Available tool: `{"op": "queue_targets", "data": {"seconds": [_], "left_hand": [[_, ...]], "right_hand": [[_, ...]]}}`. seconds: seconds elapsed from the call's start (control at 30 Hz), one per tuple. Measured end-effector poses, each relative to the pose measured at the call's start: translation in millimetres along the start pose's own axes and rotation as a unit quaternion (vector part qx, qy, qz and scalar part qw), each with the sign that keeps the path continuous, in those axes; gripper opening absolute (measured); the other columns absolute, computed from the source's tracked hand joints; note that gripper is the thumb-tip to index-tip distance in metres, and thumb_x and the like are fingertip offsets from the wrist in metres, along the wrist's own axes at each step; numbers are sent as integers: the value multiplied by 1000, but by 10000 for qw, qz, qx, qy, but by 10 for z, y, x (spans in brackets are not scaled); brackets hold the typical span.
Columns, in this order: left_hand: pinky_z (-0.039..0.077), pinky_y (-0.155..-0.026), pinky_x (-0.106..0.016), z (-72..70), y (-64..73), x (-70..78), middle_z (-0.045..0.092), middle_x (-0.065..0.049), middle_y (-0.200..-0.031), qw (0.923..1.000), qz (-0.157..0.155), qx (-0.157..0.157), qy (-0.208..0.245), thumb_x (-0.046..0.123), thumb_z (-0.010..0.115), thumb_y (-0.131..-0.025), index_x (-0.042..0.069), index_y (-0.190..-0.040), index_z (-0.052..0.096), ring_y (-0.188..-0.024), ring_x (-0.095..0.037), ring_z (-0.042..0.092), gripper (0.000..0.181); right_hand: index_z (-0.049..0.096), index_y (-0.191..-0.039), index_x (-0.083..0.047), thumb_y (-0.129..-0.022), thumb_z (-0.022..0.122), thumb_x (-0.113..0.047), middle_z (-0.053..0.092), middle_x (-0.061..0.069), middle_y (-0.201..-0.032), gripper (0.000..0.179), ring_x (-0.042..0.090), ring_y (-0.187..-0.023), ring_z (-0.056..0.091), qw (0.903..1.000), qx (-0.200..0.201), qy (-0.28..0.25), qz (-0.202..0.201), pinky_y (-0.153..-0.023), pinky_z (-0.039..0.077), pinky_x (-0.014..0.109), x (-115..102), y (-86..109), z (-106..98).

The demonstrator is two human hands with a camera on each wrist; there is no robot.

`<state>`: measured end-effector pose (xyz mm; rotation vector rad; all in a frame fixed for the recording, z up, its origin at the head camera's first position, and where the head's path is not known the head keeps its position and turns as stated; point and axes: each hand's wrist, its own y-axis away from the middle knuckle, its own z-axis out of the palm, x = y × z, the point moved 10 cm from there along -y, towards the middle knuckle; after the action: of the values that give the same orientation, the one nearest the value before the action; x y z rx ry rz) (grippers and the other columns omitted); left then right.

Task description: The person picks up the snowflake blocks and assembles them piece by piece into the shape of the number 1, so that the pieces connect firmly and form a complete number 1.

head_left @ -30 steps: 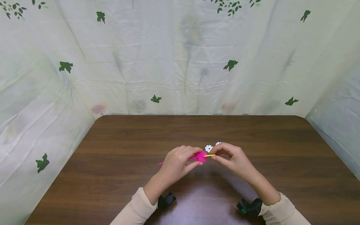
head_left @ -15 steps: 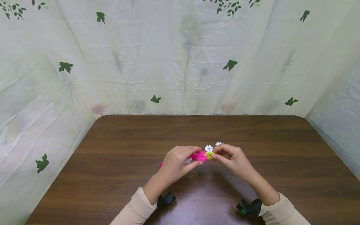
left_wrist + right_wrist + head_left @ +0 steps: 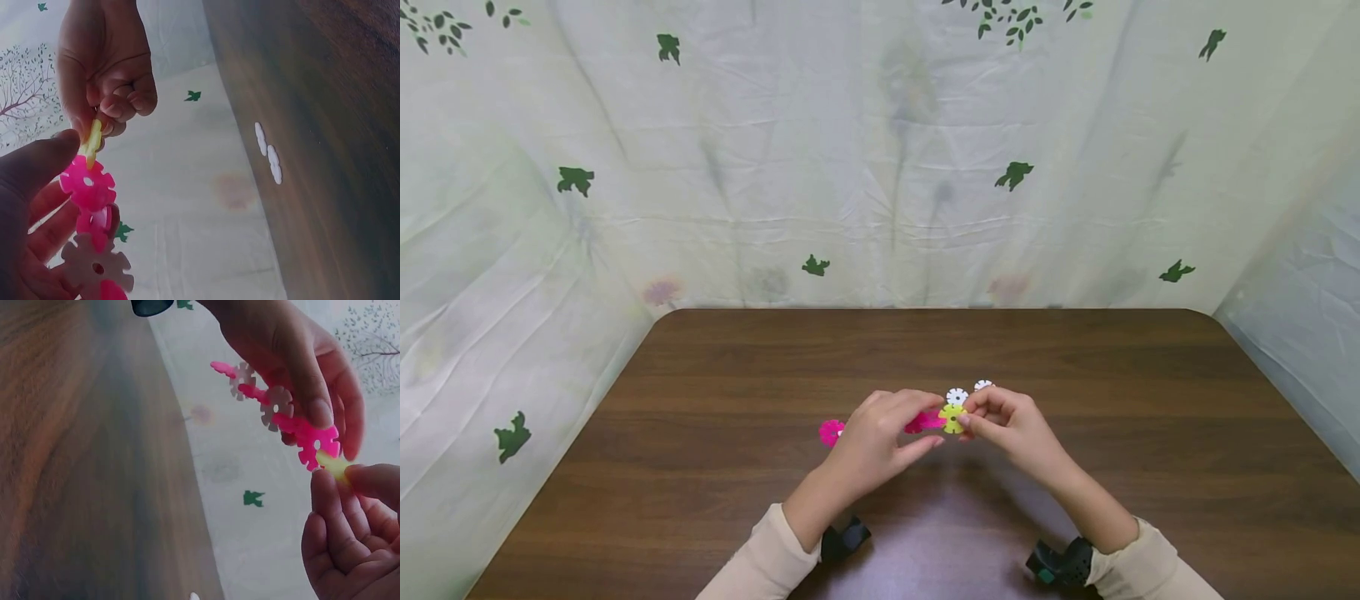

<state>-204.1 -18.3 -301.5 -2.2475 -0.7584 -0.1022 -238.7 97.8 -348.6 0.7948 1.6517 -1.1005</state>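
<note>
The yellow disc point(image 3: 949, 417) is pinched btwn thumb & fingers of the R hand point(image 3: 1011, 421), a narrow grip, approx. 3 o'clock of the L hand point(image 3: 868, 429). By the L hand the pink-and-white chain point(image 3: 94, 222) is held in curved fingers, w/ a gap left btwn thumb & index tips. Notched discs are joined edge to edge in the chain: pink & white alternated, w/ two pinks at the R-hand end; neighbours are set crosswise, rim notches filled by the next disc's edge. At that end the pink rim is met by the yellow disc; how deep it's sunk in a notch can't be told. The chain's far pink disc point(image 3: 831, 432) is seen at abt 9 o'clock, past the L hand. Two white discs point(image 3: 274, 164) are laid flat on the brown table point(image 3: 700, 375), at abt 12 & 1 o'clock of the yellow disc in the head view, the 1 o'clock one partly hidden. A black wrist device point(image 3: 846, 540) is worn at the L cuff, another point(image 3: 1060, 562) at the R. The table is backed at 12 o'clock by pale cloth point(image 3: 865, 108) w/ green leaf shapes.
</note>
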Motion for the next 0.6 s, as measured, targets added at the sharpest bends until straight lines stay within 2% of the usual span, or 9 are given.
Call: {"op": "queue_targets", "data": {"seconds": [0.23,0.5,0.6], "left_hand": [[38,-80,-25,42,10,2,60,4,-100,9997,-95,-16,-238,24,76,-72,11,-109,60,-90,-8,56,42],[39,-72,-25,33,28,-1,62,6,-88,9987,-69,189,-459,26,75,-72,15,-104,64,-77,-8,55,35],[39,-70,-24,26,30,-4,62,7,-86,9984,-60,223,-517,26,74,-73,15,-102,65,-75,-8,54,33]], "right_hand": [[55,-90,12,-84,60,1,58,17,-78,14,27,-65,63,9984,47,-384,417,-68,51,36,81,16,54],[54,-92,13,-84,59,0,59,16,-79,17,20,-66,63,9960,68,-608,646,-68,51,37,133,28,103],[54,-94,14,-84,59,0,60,16,-81,18,22,-68,64,9958,37,-633,661,-69,51,39,139,25,111]]}}
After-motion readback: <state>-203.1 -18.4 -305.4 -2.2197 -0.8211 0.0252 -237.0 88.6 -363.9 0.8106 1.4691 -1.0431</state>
